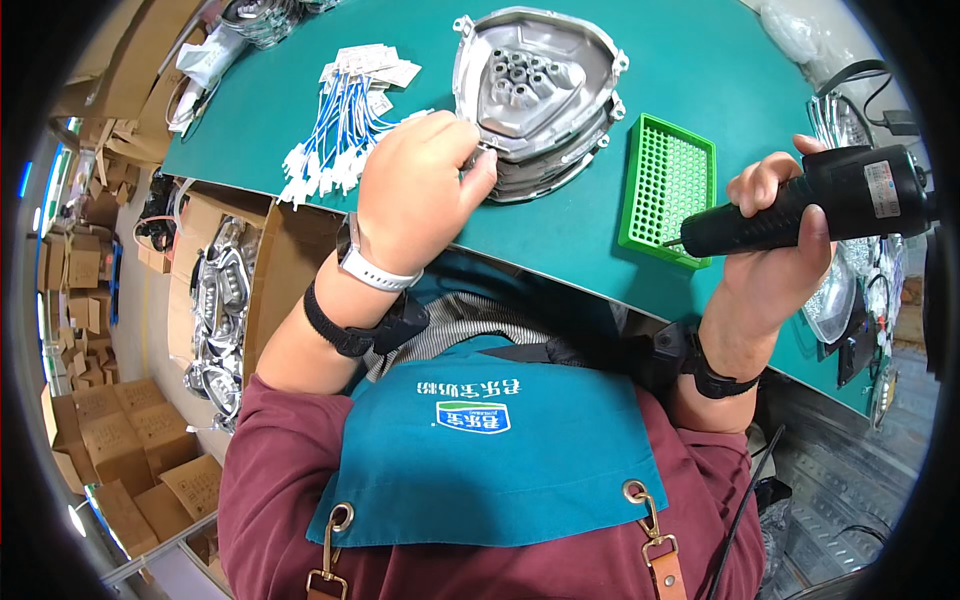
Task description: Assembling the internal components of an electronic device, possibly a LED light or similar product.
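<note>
two hands: left hand [422,180] pinched closed at near edge of shield-shaped silver metal cover stack [528,122], lying between; right hand [775,272] gripping black cylindrical screwdriver [850,195].

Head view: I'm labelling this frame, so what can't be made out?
In the head view:
Left hand: anything within its curl, hidden by the hand itself.
Stacked metal covers: the lower ones' faces, hidden by the top one.
Black power driver: whether its tip carries anything, too small.

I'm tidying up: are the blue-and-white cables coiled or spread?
Spread: the cables fan out to white connectors on the green table.
</note>
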Action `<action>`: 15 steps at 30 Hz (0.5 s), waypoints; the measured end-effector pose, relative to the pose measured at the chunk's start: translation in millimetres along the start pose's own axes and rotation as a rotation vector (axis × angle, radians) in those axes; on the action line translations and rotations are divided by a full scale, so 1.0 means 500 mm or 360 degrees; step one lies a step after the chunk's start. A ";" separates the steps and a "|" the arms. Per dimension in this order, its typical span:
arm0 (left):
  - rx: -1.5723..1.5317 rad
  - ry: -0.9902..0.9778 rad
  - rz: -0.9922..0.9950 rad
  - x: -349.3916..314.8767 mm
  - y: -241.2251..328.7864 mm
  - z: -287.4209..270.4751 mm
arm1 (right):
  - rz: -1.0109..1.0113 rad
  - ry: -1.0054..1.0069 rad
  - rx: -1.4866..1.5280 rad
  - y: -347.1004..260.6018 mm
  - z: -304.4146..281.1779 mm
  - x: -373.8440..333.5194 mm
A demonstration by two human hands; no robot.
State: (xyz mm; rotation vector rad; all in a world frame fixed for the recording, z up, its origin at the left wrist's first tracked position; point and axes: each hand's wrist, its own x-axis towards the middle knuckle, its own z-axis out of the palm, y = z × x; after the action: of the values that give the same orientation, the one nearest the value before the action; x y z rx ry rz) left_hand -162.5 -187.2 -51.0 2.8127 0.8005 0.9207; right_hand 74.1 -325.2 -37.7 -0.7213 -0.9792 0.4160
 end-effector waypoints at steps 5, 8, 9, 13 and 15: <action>0.0001 0.0026 0.0019 -0.008 -0.014 0.007 | 0.0030 -0.0011 0.0033 0.003 -0.004 0.002; -0.0013 -0.0024 -0.0020 -0.019 -0.016 0.015 | 0.0037 -0.0005 0.0043 0.001 -0.004 0.002; -0.0015 -0.0031 -0.0021 -0.023 -0.016 0.016 | 0.0038 -0.0003 0.0043 0.001 -0.005 0.001; 0.0041 -0.0087 -0.0038 -0.037 -0.011 0.012 | 0.0045 -0.0013 0.0046 0.006 -0.005 0.003; 0.0063 -0.0098 -0.0045 -0.039 -0.012 0.015 | 0.0033 -0.0041 0.0044 0.005 -0.009 0.002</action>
State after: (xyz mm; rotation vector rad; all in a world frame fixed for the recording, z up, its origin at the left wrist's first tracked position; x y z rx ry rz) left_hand -174.3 -191.1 -68.9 2.8402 0.8578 0.8185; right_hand 78.5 -324.4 -40.6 -0.7034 -0.9894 0.4573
